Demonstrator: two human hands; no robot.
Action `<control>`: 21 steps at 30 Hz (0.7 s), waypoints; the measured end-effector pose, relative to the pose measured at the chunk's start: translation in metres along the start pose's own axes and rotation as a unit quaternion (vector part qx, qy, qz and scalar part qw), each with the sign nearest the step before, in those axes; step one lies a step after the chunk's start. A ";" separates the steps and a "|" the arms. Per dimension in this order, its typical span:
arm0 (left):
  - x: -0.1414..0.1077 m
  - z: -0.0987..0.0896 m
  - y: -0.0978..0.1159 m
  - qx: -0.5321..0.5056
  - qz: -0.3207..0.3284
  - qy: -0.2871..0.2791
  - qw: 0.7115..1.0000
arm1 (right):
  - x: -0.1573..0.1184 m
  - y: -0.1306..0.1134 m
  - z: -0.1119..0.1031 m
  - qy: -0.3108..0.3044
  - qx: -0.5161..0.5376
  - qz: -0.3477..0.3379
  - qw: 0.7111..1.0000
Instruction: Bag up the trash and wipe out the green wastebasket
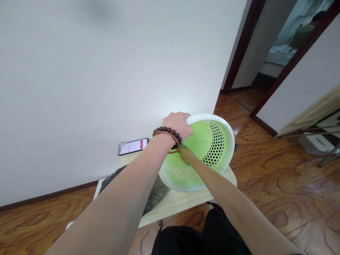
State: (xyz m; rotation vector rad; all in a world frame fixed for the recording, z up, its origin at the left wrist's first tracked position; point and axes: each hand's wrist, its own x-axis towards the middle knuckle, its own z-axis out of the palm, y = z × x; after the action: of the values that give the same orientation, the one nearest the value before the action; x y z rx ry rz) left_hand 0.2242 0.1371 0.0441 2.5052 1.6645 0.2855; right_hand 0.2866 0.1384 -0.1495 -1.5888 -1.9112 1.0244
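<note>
A round plastic colander (pixel 204 141), green inside with a white rim and perforated bands, stands tilted on a small pale wooden table. My left hand (pixel 178 124) is closed around its rim at the far left side; a dark beaded bracelet (pixel 170 131) circles that wrist. Inside the colander, my right hand (pixel 187 156) is closed low against the green surface. Its fingertips are partly covered by my left wrist, so whatever they hold cannot be made out.
A phone (pixel 133 146) with a lit screen lies by the wall on the table (pixel 170 203). Beside the colander is a dark plastic bag (pixel 156 194), partly behind my left arm. At right are a doorway, a white container (pixel 316 143) on the floor, and a person (pixel 302 35) in the far room.
</note>
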 end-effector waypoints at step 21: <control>-0.060 -0.003 0.002 -0.055 -0.090 0.085 0.991 | -0.135 0.017 -0.040 -0.103 -0.309 -0.040 0.945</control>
State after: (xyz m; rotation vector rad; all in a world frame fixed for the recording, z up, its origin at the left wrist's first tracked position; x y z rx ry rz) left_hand 0.2025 0.0816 0.0418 2.2884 1.8665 0.5688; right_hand 0.3587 0.0197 -0.1214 -1.7433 -2.5980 0.5969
